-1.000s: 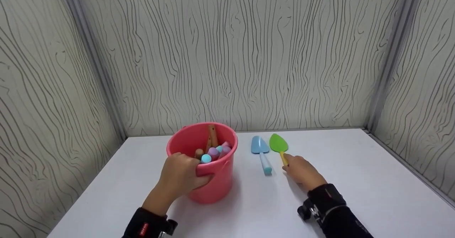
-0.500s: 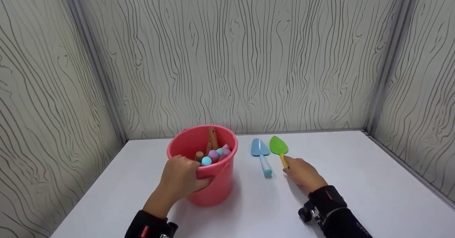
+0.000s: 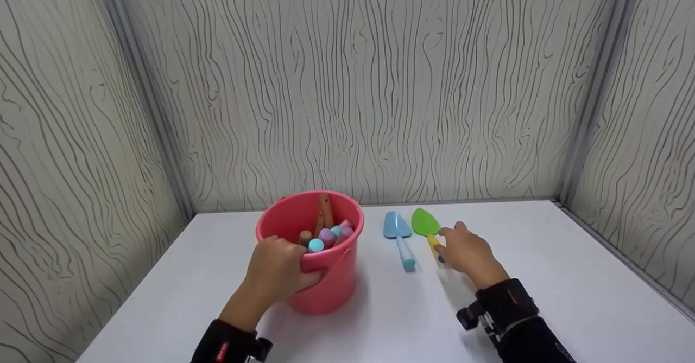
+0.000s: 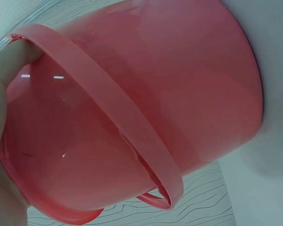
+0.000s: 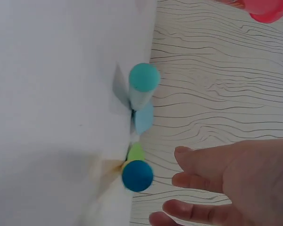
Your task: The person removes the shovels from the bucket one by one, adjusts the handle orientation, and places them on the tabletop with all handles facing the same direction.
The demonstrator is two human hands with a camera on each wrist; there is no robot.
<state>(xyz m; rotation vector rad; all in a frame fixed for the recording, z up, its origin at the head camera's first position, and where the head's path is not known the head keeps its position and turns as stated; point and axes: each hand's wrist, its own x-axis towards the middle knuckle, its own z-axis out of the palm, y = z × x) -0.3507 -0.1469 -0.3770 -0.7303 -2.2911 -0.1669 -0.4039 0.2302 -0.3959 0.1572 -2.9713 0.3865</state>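
Observation:
My left hand (image 3: 274, 269) grips the near rim of a pink bucket (image 3: 331, 287), fingers over the edge and thumb outside. Its band-like handle (image 4: 104, 99) hangs across the outer wall in the left wrist view. Inside stand wooden pieces (image 3: 326, 211) and several pastel rounded handle ends (image 3: 327, 236). My right hand (image 3: 468, 252) is just beside a green trowel (image 3: 424, 222) with a yellow handle and a blue end cap (image 5: 137, 175). In the right wrist view its fingers are spread apart from that handle and hold nothing. A light-blue shovel (image 3: 397, 225) lies left of the trowel.
Everything rests on a white table (image 3: 402, 319). Patterned panels (image 3: 347, 91) rise at the back and on both sides, meeting at grey corner strips. The bucket stands left of the two tools.
My right hand has let go of the trowel's handle, opened its fingers and lifted slightly to the right, baring the blue end. The left hand stays on the bucket rim.

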